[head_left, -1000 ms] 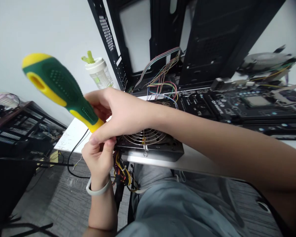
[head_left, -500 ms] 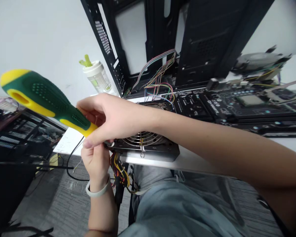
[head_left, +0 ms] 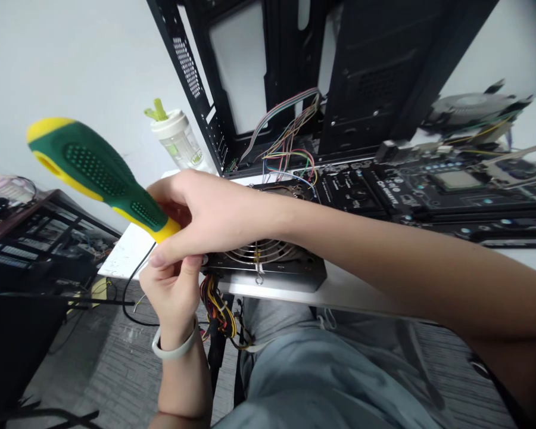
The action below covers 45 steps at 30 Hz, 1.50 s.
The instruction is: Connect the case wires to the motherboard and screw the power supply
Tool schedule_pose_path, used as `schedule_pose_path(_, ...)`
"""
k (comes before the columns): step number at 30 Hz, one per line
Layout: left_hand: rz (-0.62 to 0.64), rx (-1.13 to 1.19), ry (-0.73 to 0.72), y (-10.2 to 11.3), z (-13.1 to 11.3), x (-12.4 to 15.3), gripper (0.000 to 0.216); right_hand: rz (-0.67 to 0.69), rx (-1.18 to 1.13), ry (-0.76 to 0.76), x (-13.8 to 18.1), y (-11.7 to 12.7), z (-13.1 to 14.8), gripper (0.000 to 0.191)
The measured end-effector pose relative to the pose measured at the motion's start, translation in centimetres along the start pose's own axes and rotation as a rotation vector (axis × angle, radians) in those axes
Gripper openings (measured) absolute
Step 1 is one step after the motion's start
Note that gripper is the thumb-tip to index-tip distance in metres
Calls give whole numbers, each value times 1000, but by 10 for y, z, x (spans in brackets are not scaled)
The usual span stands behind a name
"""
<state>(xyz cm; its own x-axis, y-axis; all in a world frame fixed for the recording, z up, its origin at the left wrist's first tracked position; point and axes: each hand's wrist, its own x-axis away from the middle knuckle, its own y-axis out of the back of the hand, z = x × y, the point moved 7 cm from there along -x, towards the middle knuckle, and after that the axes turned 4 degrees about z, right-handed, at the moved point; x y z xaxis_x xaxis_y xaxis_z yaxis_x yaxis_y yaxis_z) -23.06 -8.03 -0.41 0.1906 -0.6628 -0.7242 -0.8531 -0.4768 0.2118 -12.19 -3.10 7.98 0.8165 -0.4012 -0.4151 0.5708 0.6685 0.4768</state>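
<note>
A screwdriver with a green and yellow handle (head_left: 100,170) is held in my right hand (head_left: 205,208), which reaches across from the right. The handle points up and left; its shaft and tip are hidden by my fingers. Right below, my left hand (head_left: 174,292), with a pale band on the wrist, is closed at the left end of a black power supply (head_left: 290,277). What its fingers grip is hidden. My right forearm covers part of the power supply's round wire fan grille (head_left: 272,253). A bundle of yellow, red and black cables (head_left: 218,313) hangs from its left end.
Behind the power supply stands an open black computer case (head_left: 366,77) with thin coloured wires (head_left: 286,134). A motherboard (head_left: 411,196) lies to the right, with a cooler fan (head_left: 473,107) behind it. A clear bottle (head_left: 178,137) stands at the left on the white table (head_left: 125,250).
The screwdriver handle has swung a little to the right and turned in my right hand. My left hand has shifted slightly left, its thumb now more raised. The power supply has stayed put.
</note>
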Motion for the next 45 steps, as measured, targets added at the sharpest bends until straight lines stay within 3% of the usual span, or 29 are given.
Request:
schedule_pose_path(9,60,132,-56,-11,-5,0,19,36,-166,47,-1,5,-3,26)
schedule_pose_path(17,100,238,-81,-14,-4,-2,16,150,-224,-109,2,-1,-12,30)
schedule_pose_path(21,90,198,-66,-13,-3,-1,19,191,-233,-102,3,-5,-10,26)
schedule_pose_path(33,77,189,-80,-12,-1,-3,26,124,-76,-31,-1,-2,-8,27)
schedule_pose_path(45,78,159,-146,-11,-1,-3,25,94,-78,1,-2,-3,-11,26)
